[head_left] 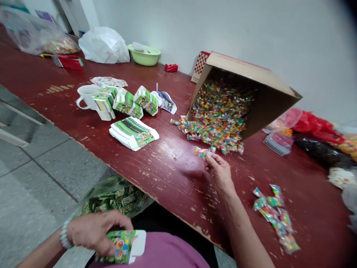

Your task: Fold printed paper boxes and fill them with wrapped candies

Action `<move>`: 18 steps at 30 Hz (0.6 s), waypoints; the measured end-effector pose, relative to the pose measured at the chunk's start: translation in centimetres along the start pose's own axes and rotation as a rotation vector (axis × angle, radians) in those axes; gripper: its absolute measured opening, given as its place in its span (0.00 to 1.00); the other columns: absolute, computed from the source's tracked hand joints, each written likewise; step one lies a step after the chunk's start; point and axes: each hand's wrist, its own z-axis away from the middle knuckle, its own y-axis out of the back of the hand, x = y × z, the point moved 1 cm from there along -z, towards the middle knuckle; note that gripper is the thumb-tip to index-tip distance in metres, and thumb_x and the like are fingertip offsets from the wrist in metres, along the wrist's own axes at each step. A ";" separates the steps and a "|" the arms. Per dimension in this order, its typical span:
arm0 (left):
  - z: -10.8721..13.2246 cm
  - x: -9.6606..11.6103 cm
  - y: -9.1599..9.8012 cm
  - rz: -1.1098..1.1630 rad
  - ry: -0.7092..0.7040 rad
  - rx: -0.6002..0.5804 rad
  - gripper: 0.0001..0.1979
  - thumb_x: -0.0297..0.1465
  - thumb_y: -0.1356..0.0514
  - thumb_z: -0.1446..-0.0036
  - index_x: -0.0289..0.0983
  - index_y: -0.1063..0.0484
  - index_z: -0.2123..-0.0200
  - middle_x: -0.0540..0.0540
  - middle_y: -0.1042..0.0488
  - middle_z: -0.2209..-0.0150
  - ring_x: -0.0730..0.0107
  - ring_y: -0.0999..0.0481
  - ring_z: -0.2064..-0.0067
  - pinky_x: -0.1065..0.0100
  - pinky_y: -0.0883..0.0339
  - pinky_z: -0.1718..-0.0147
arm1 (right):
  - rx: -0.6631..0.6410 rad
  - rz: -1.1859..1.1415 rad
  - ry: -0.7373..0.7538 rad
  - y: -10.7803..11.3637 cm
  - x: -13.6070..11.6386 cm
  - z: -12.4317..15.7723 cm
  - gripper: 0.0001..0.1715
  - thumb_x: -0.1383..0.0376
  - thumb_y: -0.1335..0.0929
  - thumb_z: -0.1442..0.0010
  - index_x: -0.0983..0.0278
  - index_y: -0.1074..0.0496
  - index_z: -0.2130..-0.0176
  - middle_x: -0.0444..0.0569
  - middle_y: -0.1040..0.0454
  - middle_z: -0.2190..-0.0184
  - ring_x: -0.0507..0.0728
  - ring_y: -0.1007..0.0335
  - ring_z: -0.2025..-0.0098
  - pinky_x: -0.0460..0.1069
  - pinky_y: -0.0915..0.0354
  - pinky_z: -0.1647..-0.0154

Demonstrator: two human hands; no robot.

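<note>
My left hand, with a beaded bracelet at the wrist, grips a small green printed carton low in front of me, its white end flap standing out. Over the table, my right hand pinches a clear packet of colourful candy between thumb and fingertips. Just beyond it, a heap of candy packets spills from a cardboard box tipped on its side. Flat green cartons lie stacked left of the right hand. Several more cartons stand behind that stack.
A white mug is beside the cartons. Several loose candy packets lie right of my forearm. Below the table edge sits a clear bag of filled-looking green cartons. A green basin and a red tape dispenser are along the wall.
</note>
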 end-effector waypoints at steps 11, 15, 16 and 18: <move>-2.9 6.7 -5.9 0.316 -0.150 -0.131 0.20 0.32 0.39 0.44 0.38 0.38 0.49 0.42 0.23 0.57 0.71 0.22 0.69 0.73 0.37 0.72 | -0.463 -0.188 -0.162 -3.5 -2.3 10.4 0.13 0.58 0.26 0.43 0.61 0.25 0.58 0.45 0.20 0.66 0.53 0.26 0.67 0.47 0.31 0.62; -2.7 6.8 -6.6 0.313 -0.174 -0.131 0.21 0.30 0.40 0.45 0.37 0.37 0.48 0.44 0.25 0.58 0.74 0.24 0.70 0.73 0.35 0.71 | -0.536 0.077 0.044 -3.6 -2.7 11.1 0.08 0.61 0.30 0.39 0.62 0.24 0.59 0.46 0.21 0.67 0.53 0.27 0.68 0.46 0.33 0.66; -2.6 6.9 -6.6 0.316 -0.186 -0.120 0.21 0.30 0.41 0.46 0.37 0.37 0.48 0.45 0.25 0.59 0.75 0.25 0.71 0.72 0.34 0.71 | -0.552 0.137 0.103 -3.5 -2.9 11.1 0.08 0.63 0.31 0.38 0.62 0.23 0.60 0.47 0.21 0.67 0.53 0.27 0.67 0.47 0.33 0.65; -2.6 7.0 -6.7 0.315 -0.210 -0.101 0.21 0.28 0.41 0.47 0.38 0.37 0.48 0.47 0.27 0.61 0.76 0.27 0.70 0.72 0.34 0.70 | -0.541 0.224 0.181 -3.3 -3.2 11.0 0.08 0.64 0.32 0.37 0.61 0.22 0.60 0.47 0.20 0.66 0.53 0.27 0.68 0.46 0.34 0.65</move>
